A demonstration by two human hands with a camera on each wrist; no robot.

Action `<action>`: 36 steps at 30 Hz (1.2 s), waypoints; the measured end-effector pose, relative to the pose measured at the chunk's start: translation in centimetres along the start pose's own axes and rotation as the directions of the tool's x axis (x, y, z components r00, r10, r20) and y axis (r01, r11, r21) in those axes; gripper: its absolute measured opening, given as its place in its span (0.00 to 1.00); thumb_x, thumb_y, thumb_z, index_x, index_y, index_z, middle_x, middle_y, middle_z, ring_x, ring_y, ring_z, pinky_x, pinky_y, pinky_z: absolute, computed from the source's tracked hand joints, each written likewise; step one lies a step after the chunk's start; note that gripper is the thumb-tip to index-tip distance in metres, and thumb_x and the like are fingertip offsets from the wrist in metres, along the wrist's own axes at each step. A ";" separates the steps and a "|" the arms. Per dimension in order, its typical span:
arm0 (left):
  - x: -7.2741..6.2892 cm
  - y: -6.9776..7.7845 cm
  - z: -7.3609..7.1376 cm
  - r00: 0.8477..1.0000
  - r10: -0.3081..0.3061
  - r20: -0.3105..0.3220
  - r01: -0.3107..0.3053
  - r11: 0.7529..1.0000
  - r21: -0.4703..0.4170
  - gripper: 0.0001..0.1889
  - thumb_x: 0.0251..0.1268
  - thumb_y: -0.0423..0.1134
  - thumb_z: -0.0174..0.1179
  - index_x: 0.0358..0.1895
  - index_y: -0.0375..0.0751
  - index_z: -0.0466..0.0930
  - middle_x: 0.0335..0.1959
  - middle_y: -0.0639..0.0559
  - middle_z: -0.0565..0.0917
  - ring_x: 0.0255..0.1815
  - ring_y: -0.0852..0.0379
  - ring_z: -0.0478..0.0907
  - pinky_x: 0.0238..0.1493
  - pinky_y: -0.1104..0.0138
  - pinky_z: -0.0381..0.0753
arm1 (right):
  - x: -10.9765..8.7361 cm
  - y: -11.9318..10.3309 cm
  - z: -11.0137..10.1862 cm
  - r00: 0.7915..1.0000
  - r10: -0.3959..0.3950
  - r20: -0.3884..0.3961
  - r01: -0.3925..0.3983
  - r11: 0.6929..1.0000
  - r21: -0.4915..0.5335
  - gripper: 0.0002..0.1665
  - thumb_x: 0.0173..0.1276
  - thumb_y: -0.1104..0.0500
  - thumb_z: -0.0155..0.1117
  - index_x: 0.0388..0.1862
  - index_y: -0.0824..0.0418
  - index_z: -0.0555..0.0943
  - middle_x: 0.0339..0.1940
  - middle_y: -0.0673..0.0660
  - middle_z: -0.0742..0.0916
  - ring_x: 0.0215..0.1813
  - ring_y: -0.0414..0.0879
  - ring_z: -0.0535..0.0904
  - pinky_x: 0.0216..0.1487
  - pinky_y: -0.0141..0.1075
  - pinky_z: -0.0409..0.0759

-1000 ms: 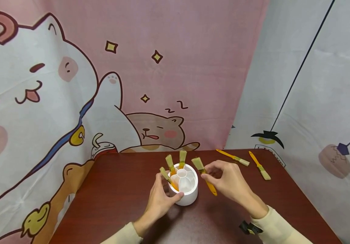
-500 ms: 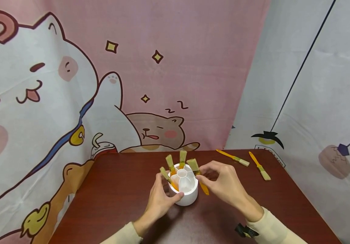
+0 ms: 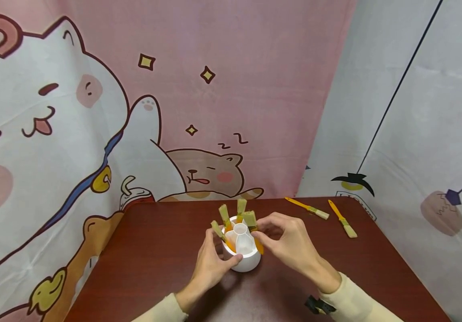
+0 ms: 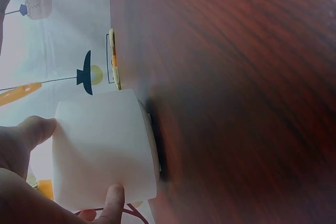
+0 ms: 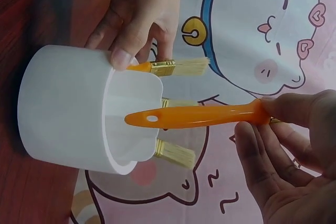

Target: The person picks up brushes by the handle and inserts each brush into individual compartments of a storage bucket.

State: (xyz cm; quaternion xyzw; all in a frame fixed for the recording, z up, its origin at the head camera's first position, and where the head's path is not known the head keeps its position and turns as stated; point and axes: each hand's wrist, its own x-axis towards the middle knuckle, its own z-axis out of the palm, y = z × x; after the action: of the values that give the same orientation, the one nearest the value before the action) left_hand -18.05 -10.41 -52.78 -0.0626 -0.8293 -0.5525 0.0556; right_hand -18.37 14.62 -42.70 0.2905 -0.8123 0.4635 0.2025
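A round white organizer with inner compartments stands on the dark red table, three yellow-handled paintbrushes in its left and back compartments, bristles up. My left hand grips its left side, thumb at the front rim; in the left wrist view the fingers press its white wall. My right hand pinches a fourth paintbrush near its ferrule, bristles up. In the right wrist view the handle's holed end overlaps the organizer's opening; the head view shows it over the right rim.
Two more paintbrushes lie at the table's back right, one slanted and one closer to the right edge. A cartoon-printed cloth hangs behind the table.
My right hand has moved left with its paintbrush, from beside the organizer to over its right rim. The left hand and the organizer have stayed in place.
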 end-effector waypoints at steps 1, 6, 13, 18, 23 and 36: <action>0.0 0.0 0.0 1.000 -0.003 0.001 0.003 1.000 -0.002 0.51 0.59 0.42 0.92 0.81 0.46 0.68 0.73 0.37 0.86 0.74 0.36 0.87 0.59 0.53 0.97 | 0.0 0.0 0.1 1.000 -0.003 0.001 0.003 1.000 0.005 0.13 0.69 0.64 0.90 0.46 0.50 0.95 0.39 0.44 0.96 0.38 0.37 0.94 0.43 0.30 0.95; 0.0 0.1 -0.1 1.000 -0.008 0.003 0.008 1.000 -0.011 0.51 0.59 0.42 0.92 0.82 0.46 0.68 0.73 0.37 0.86 0.74 0.37 0.87 0.60 0.52 0.97 | 0.1 -0.2 0.5 1.000 -0.010 0.012 0.010 1.000 0.027 0.13 0.69 0.65 0.89 0.47 0.51 0.95 0.42 0.46 0.96 0.40 0.37 0.95 0.44 0.31 0.95; -0.1 0.1 -0.1 1.000 0.009 0.008 -0.009 1.000 -0.016 0.52 0.59 0.41 0.92 0.82 0.42 0.68 0.72 0.35 0.86 0.73 0.37 0.87 0.60 0.51 0.97 | 0.1 0.1 1.0 0.999 -0.043 0.024 0.042 0.998 0.055 0.14 0.70 0.67 0.88 0.49 0.52 0.96 0.44 0.48 0.97 0.42 0.39 0.96 0.46 0.32 0.96; -0.1 0.0 -0.1 1.000 0.008 0.009 -0.007 1.000 -0.023 0.51 0.59 0.41 0.92 0.82 0.42 0.68 0.72 0.36 0.86 0.73 0.38 0.88 0.60 0.52 0.97 | 0.0 0.7 1.3 0.997 -0.080 0.022 0.079 0.995 0.059 0.15 0.69 0.68 0.88 0.49 0.52 0.95 0.44 0.48 0.97 0.42 0.40 0.96 0.48 0.31 0.95; 0.0 -0.1 -0.1 1.000 0.021 0.006 -0.021 0.999 -0.029 0.51 0.60 0.41 0.91 0.82 0.42 0.68 0.71 0.36 0.87 0.72 0.38 0.88 0.60 0.52 0.97 | 0.0 1.2 1.6 0.993 -0.116 0.023 0.114 0.992 0.059 0.16 0.69 0.70 0.88 0.49 0.53 0.95 0.44 0.48 0.97 0.42 0.40 0.96 0.48 0.32 0.96; 0.1 -0.2 0.0 1.000 -0.007 0.017 0.007 1.000 -0.007 0.51 0.61 0.41 0.91 0.83 0.46 0.67 0.73 0.38 0.86 0.73 0.42 0.87 0.59 0.57 0.96 | -0.5 2.9 2.7 0.985 -0.165 0.046 0.166 0.986 -0.005 0.16 0.68 0.70 0.88 0.46 0.51 0.95 0.43 0.45 0.97 0.41 0.36 0.94 0.43 0.33 0.95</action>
State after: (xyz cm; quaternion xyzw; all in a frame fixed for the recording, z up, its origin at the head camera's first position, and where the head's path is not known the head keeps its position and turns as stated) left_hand -18.13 -10.46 -52.94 -0.0645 -0.8279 -0.5552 0.0466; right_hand -20.11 13.61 -46.17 0.3665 -0.7916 0.4350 0.2233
